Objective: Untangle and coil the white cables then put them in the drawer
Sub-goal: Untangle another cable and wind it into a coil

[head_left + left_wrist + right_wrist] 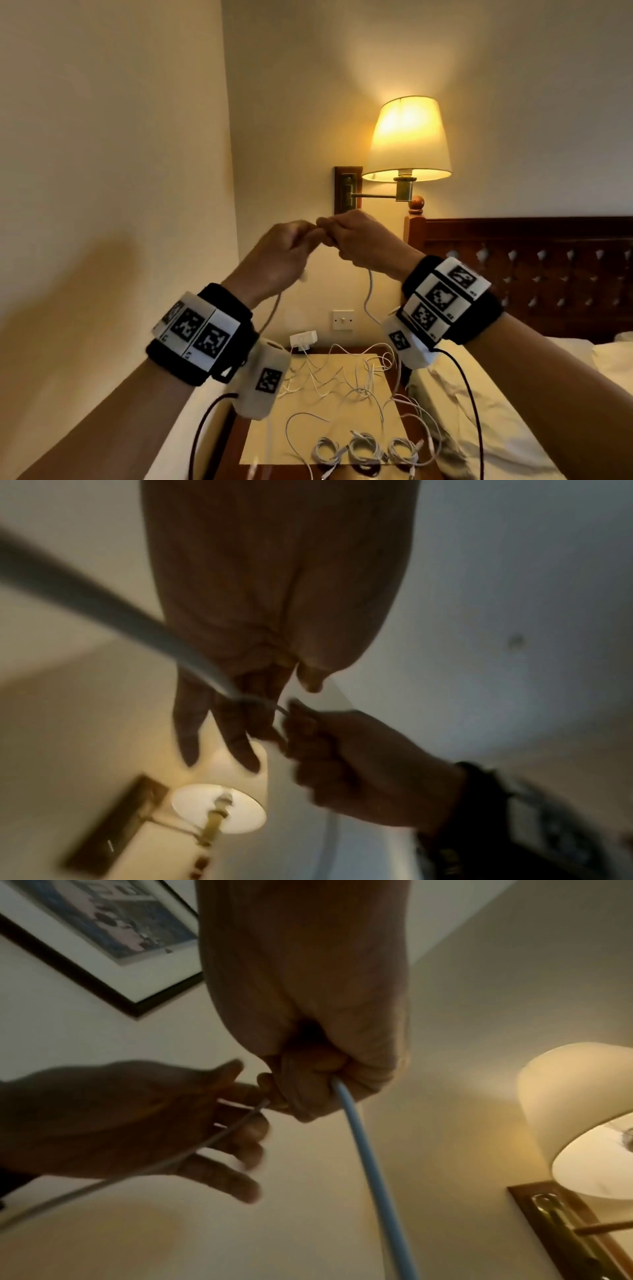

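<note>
While raised above the worktop [329, 407], right hand [363, 245] fisted round white cable [369, 291]; left hand [277, 253] pinching it alongside, knuckles touching; cable hanging straight down.

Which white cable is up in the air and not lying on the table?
The white cable that both hands, left and right, hold up by the lamp. The others lie on the nightstand, three already coiled.

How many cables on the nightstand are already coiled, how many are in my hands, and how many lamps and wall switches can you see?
Coiled cables: 3
Cable held up by left hand and right hand, cable: 1
Lamps: 1
Wall switches: 1
Total: 6
Loose tangle: count unclear.
</note>
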